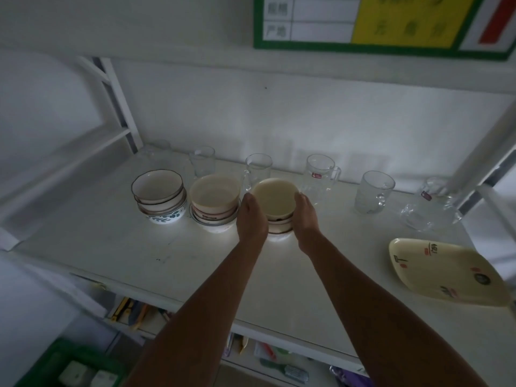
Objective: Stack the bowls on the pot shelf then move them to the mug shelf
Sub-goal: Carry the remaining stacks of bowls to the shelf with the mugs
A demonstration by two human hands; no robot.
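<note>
Three stacks of bowls stand in a row on the white shelf (111,247). The left stack (158,199) has a dark-rimmed white bowl on top and a leaf-patterned bowl at the bottom. The middle stack (215,202) is topped by a beige bowl. The right stack (276,202), with a cream bowl on top, sits between my hands. My left hand (251,219) holds its left side and my right hand (305,219) holds its right side. The stack's base rests on the shelf.
A row of clear glass mugs (374,192) lines the back of the shelf, one right behind the held stack. A glass jug (427,210) and a cream printed tray (444,272) lie at the right. Utensils fill the shelf below; a green crate (69,364) is at lower left.
</note>
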